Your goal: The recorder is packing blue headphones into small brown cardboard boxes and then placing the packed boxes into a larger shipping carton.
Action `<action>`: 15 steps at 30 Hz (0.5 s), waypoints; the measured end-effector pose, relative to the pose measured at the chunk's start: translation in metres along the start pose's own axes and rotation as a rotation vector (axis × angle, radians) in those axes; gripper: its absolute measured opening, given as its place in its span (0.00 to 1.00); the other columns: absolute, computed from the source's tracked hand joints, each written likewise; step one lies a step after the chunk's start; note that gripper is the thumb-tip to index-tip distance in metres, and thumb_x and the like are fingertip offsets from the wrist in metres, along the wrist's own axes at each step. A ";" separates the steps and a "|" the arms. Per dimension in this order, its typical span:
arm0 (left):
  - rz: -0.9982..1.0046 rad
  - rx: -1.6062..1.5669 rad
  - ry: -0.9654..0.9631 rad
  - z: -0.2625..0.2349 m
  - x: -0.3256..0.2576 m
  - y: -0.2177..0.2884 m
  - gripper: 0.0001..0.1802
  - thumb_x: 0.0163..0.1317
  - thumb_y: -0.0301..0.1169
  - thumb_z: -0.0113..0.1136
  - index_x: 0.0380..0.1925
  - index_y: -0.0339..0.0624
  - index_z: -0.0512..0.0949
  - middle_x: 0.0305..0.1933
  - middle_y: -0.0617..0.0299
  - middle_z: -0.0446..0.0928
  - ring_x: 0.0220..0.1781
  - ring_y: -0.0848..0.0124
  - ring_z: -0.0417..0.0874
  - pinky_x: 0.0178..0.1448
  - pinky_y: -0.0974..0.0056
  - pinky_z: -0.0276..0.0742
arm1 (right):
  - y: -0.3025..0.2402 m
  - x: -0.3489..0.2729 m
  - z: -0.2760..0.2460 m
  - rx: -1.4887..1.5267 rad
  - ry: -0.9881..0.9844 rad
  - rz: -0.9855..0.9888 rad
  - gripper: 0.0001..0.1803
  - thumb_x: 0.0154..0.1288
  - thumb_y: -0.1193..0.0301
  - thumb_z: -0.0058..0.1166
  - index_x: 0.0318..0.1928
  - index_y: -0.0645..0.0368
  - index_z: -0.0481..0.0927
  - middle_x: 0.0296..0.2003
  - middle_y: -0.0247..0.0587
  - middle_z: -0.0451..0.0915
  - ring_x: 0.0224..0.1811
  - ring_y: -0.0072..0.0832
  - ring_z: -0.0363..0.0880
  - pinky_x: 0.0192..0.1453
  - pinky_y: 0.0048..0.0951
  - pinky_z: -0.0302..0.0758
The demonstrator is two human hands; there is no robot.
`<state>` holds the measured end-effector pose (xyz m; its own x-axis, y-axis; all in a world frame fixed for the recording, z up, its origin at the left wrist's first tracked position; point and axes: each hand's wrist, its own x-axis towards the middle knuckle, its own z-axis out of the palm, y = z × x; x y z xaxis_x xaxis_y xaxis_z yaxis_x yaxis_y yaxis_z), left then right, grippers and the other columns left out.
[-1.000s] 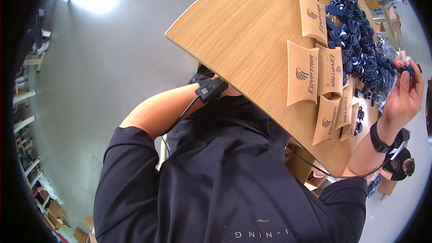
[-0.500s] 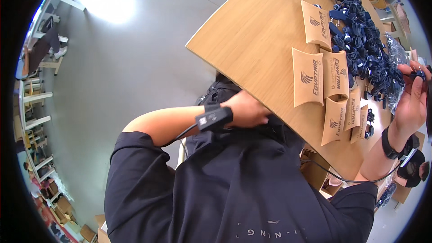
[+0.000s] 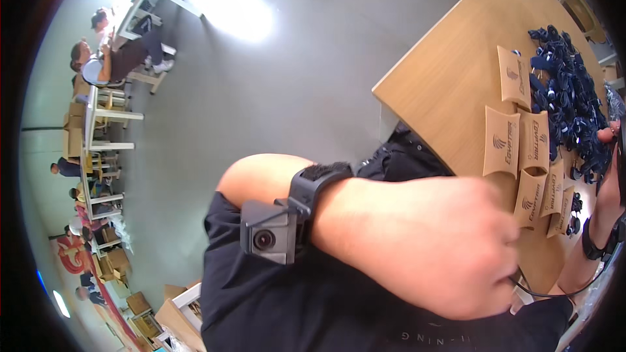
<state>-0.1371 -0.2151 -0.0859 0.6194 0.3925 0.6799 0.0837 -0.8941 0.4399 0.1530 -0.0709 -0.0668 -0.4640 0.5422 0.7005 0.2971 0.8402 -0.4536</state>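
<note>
My left hand [image 3: 456, 241] is large in front of my chest, curled into a fist with its back toward the view. Its fingers face away, so whatever they may hold is hidden. At the far right edge, my right hand [image 3: 611, 186] is partly cut off. Its fingertips are pinched together beside the heap of dark-blue corded earphones [image 3: 564, 91], on a pair of earphones that barely shows. Several brown pillow-shaped card boxes, one a larger box [image 3: 501, 141], lie on the table between the heap and my left hand.
The wooden table [image 3: 450, 58] has a corner pointing left. Clear plastic bags [image 3: 614, 101] lie beyond the earphones. A cable runs to my right wrist strap [image 3: 592, 241]. Far left, seated people are at white-legged tables [image 3: 117, 115] with cardboard boxes. An open carton stands at lower left.
My left hand has come up from my lap, below the table edge, to in front of my chest, moving right. The view has swung left, so the table and right hand sit further right.
</note>
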 end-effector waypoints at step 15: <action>-0.276 -0.466 0.156 0.001 0.186 -0.120 0.18 0.64 0.43 0.53 0.40 0.37 0.76 0.26 0.62 0.77 0.28 0.72 0.78 0.33 0.63 0.74 | -0.025 -0.007 -0.016 0.226 0.266 0.223 0.16 0.68 0.81 0.45 0.56 0.69 0.68 0.43 0.43 0.75 0.40 0.25 0.78 0.47 0.22 0.76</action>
<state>-0.0314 -0.0351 -0.0124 0.4977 0.6570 0.5663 -0.1492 -0.5783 0.8020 0.1620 -0.0957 -0.0515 -0.1683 0.7177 0.6757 0.1613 0.6963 -0.6994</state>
